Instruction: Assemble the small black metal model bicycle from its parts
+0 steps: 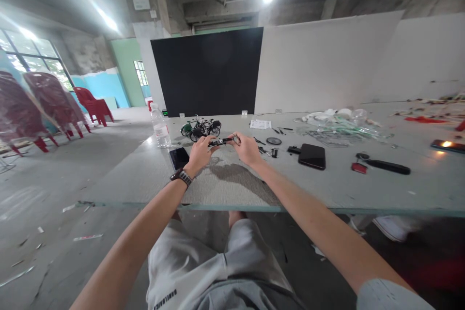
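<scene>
Both hands meet above the table, holding a small dark model part (221, 142) with lighter silvery bits, possibly a piece of a miniature bicycle. My left hand (198, 155) pinches its left end, and a dark watch sits on that wrist. At the other end, the fingers of my right hand (248, 149) are closed on the same part. Just beyond stand small model bicycles (203, 129), black with some green. To the right of my right hand lie a loose spoked wheel (273, 140) and several small black pieces (274, 153).
A water bottle (160, 128) and a dark phone (178, 158) are on the left. Rightward lie a black rectangular device (312, 156), a black-handled tool (388, 165), a red piece (359, 168) and plastic wrapping (341, 121). A printed sheet (260, 124) lies near the black panel (210, 72).
</scene>
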Available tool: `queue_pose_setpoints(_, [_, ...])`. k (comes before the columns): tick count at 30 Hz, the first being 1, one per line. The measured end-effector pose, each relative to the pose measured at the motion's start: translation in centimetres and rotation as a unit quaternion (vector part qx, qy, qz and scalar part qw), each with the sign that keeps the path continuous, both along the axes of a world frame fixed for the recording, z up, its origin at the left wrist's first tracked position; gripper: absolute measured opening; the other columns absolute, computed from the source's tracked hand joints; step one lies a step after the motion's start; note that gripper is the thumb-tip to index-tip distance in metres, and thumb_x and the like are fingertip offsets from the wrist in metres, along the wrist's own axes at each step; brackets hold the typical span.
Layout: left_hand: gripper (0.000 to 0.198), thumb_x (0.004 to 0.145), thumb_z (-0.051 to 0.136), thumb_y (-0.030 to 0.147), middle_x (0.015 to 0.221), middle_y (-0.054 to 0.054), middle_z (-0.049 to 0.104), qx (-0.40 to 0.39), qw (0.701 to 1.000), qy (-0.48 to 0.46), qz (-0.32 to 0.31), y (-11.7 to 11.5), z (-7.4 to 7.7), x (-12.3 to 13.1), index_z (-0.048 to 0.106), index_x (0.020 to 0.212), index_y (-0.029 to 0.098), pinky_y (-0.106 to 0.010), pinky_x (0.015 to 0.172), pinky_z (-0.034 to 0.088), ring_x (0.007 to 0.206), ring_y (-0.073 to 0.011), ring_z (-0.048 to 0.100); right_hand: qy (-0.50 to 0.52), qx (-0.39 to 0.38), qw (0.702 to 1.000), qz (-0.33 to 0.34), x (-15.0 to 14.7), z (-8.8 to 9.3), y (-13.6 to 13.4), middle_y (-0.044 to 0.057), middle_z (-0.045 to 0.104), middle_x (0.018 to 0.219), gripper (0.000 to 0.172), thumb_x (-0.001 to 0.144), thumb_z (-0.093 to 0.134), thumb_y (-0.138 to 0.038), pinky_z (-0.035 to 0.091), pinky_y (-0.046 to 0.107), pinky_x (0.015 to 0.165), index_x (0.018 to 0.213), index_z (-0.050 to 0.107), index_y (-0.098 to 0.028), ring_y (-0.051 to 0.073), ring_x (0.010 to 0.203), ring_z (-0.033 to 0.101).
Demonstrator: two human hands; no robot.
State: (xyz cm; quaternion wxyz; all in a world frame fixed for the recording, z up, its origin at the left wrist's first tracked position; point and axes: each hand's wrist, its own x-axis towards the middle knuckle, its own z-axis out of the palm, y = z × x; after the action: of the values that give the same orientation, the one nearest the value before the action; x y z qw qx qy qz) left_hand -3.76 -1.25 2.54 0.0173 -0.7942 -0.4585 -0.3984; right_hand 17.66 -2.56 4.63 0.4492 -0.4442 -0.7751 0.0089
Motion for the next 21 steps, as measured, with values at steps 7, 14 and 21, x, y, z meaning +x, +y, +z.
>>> queue_pose_setpoints(7, [0.030, 0.094, 0.067, 0.040, 0.101, -0.011, 0.073, -0.028, 0.999, -0.022, 0.011, 0.93, -0.46, -0.25, 0.066, 0.113, 0.018, -0.034, 0.082, 0.050, 0.093, -0.0268, 0.068, 0.056, -0.004, 0.998, -0.036, 0.21, -0.04, 0.44, -0.004, 0.042, 0.055, 0.027, 0.099, 0.058, -0.045, 0.025, 0.027, 0.051, 0.102, 0.064, -0.018, 0.015, 0.048, 0.039])
queue_pose_setpoints(14, [0.027, 0.105, 0.043, 0.031, 0.101, -0.010, 0.073, -0.024, 0.999, -0.043, -0.002, 0.61, -0.13, -0.05, 0.067, 0.103, 0.019, -0.033, 0.082, 0.048, 0.094, -0.0242, 0.067, 0.050, -0.041, 0.994, -0.084, 0.43, -0.23, 0.68, -0.002, 0.048, 0.055, 0.027, 0.100, 0.054, -0.043, 0.027, 0.028, 0.050, 0.104, 0.064, -0.018, 0.016, 0.048, 0.045])
queue_pose_setpoints(21, [0.028, 0.105, 0.038, 0.025, 0.101, -0.009, 0.072, -0.001, 1.000, -0.023, -0.001, 0.91, -0.42, -0.21, 0.065, 0.098, 0.019, -0.032, 0.085, 0.047, 0.096, -0.0227, 0.066, 0.034, -0.059, 0.997, -0.027, 0.23, -0.15, 0.41, 0.001, 0.055, 0.058, 0.049, 0.101, 0.046, -0.057, 0.031, 0.028, 0.051, 0.122, 0.065, -0.016, 0.017, 0.048, 0.047])
